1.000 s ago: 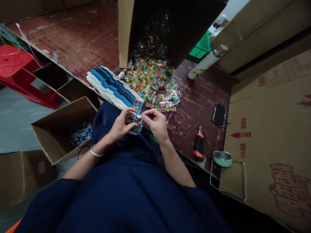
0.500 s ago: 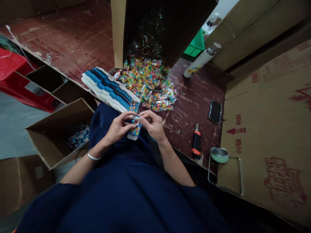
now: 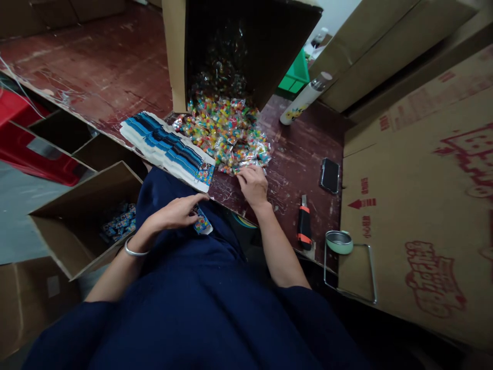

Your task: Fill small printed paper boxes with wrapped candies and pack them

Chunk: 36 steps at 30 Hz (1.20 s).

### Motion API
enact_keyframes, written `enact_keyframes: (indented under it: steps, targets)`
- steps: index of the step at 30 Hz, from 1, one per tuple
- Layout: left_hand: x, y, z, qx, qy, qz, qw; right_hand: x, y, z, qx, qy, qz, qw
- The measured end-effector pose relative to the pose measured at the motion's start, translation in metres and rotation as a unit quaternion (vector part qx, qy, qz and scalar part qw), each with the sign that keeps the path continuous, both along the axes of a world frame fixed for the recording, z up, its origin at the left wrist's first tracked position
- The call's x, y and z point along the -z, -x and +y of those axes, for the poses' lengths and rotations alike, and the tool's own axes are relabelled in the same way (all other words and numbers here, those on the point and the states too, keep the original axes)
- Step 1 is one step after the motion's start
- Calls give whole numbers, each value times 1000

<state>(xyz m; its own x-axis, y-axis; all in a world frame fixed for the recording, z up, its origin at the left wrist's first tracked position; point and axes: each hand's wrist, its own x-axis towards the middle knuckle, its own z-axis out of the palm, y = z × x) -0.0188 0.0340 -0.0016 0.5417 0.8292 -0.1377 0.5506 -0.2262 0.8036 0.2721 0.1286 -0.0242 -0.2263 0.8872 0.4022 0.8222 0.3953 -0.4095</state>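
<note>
My left hand (image 3: 175, 211) is closed around a small printed blue carton (image 3: 203, 224) above my lap; its lower end points toward me with a pale flap showing. My right hand (image 3: 254, 186) reaches to the near edge of a heap of clear candy packets (image 3: 227, 131), fingers bent down onto a packet there. The fingertips are partly hidden. Left of the heap, a fanned row of flattened blue and white cartons (image 3: 164, 146) lies along the table edge.
A large box (image 3: 178, 56) on its side spills the packets. To the right are a flask (image 3: 304, 100), a box cutter (image 3: 304, 226), a phone (image 3: 329, 176) and a green cup (image 3: 339, 242). An open cardboard box (image 3: 65, 221) with filled-looking blue cartons stands low left.
My right hand has let go of the small carton and moved forward and right to the candy heap. My left hand keeps the carton, now slightly lower and left. The view has shifted.
</note>
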Motion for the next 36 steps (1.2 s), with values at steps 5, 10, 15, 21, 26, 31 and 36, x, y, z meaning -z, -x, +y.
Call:
enact_keyframes:
  steps: [5, 10, 15, 21, 26, 31, 36]
  targets:
    - [-6, 11, 7, -39, -9, -49, 998, -21, 13, -18, 85, -20, 252, 964]
    - [0, -7, 9, -180, 50, -224, 957, -65, 34, -54, 7, 67, 337, 939]
    - [7, -27, 2, -180, 156, -375, 896, -80, 48, -68, -55, 86, 230, 968]
    - [7, -33, -2, -171, 170, -397, 886, -76, 54, -66, -78, 34, 168, 982]
    - [4, -29, 0, -167, 164, -393, 889, -82, 48, -63, -42, -6, 190, 981]
    - [4, -35, -3, -183, 144, -417, 878, -77, 55, -63, -97, 30, 163, 981]
    - [-5, -38, -7, -212, 105, -451, 860, -59, 64, -74, -117, 134, 312, 933]
